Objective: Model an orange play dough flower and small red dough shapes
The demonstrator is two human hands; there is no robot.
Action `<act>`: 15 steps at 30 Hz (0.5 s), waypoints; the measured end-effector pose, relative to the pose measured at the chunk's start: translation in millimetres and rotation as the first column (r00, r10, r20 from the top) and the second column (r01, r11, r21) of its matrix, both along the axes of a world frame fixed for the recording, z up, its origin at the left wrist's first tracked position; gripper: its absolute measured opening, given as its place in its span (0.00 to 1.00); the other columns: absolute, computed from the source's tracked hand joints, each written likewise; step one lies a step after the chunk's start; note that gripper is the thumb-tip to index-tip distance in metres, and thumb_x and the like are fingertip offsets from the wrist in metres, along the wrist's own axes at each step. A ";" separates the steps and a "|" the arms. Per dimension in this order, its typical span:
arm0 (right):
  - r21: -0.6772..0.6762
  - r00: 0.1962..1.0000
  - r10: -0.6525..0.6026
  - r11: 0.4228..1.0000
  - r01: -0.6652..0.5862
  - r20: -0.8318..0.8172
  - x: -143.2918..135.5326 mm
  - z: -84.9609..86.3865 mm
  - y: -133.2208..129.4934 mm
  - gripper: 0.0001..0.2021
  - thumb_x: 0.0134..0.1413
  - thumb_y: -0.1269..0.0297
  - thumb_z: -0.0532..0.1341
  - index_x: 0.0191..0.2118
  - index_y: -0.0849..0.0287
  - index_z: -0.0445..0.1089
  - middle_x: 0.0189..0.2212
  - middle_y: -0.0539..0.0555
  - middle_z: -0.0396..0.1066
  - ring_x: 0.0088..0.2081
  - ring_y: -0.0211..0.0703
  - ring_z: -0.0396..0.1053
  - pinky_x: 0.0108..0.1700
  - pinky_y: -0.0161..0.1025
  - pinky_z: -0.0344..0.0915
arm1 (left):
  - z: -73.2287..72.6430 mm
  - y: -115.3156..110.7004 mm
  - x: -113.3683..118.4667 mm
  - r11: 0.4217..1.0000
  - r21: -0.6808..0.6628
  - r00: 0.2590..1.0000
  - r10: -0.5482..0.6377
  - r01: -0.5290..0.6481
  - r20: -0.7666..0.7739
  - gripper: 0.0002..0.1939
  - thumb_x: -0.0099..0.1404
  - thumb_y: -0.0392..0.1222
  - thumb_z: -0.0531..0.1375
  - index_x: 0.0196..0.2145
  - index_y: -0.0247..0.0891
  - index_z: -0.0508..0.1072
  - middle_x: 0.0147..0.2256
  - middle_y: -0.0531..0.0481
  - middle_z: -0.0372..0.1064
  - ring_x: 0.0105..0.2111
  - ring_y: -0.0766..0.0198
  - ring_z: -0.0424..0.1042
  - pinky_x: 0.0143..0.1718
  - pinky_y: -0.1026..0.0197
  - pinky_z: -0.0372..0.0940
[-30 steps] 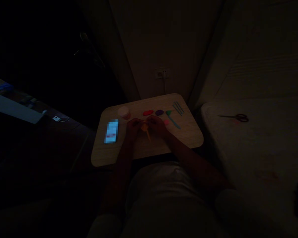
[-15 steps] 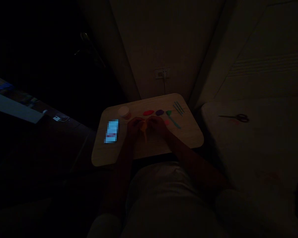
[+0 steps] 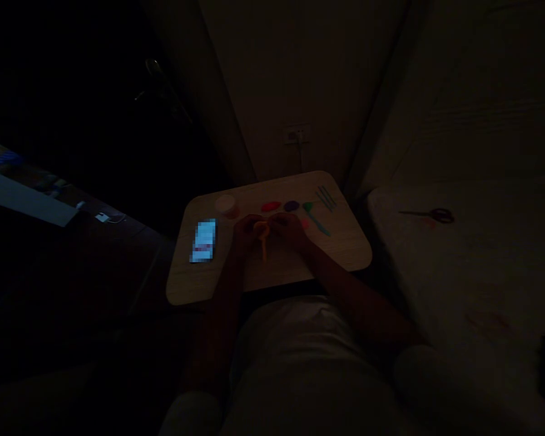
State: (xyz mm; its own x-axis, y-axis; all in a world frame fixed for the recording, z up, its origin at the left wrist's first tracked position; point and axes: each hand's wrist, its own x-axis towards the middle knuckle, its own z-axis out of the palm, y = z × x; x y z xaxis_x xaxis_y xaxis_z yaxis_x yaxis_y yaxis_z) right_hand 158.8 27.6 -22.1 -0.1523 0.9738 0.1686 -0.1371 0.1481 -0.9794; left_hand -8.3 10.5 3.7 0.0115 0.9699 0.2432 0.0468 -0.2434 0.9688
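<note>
In dim light a strip of orange modelling clay (image 3: 264,247) hangs from my hands over the small table (image 3: 272,274). Its upper part forms a loop, and a straight tail points toward me. My left hand (image 3: 245,233) is closed on the loop's left side. My right hand (image 3: 287,229) pinches it at the upper right; the fingertips are dark and partly hidden. Just beyond my hands lie a red clay lump (image 3: 271,206), a purple lump (image 3: 291,206) and a green lump (image 3: 307,206). A pink lump (image 3: 304,224) shows beside my right hand.
A lidded tub (image 3: 227,206) and a lit phone (image 3: 203,241) are on the table's left. A teal tool (image 3: 318,224) and several thin sticks (image 3: 327,198) lie at right. Scissors (image 3: 436,215) rest on a pale surface to the right. A wall socket (image 3: 296,133) is behind.
The orange clay's loop shows more openly between my hands now, and its tail has shifted slightly left. Both hands stay in nearly the same place.
</note>
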 end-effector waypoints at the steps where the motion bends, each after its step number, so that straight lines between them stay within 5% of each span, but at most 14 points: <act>1: 0.006 1.000 0.001 1.000 -0.001 0.005 -0.1 -0.3 0.3 0.13 0.50 0.52 0.68 0.32 0.59 0.77 0.27 0.52 0.75 0.29 0.41 0.71 0.32 0.36 0.67 | 0.3 -0.2 0.0 1.000 -0.003 1.000 0.001 -0.001 -0.016 0.16 0.51 0.49 0.73 0.34 0.37 0.79 0.34 0.48 0.77 0.34 0.60 0.75 0.35 0.62 0.69; 15: 0.011 0.999 0.000 1.000 0.000 -0.048 0.3 1.3 -1.0 0.13 0.49 0.53 0.69 0.30 0.58 0.74 0.27 0.51 0.74 0.30 0.41 0.70 0.33 0.37 0.68 | -3.9 2.2 -2.5 1.000 -0.020 0.999 -0.003 0.002 -0.044 0.18 0.51 0.51 0.73 0.35 0.36 0.80 0.35 0.46 0.79 0.33 0.59 0.76 0.34 0.61 0.71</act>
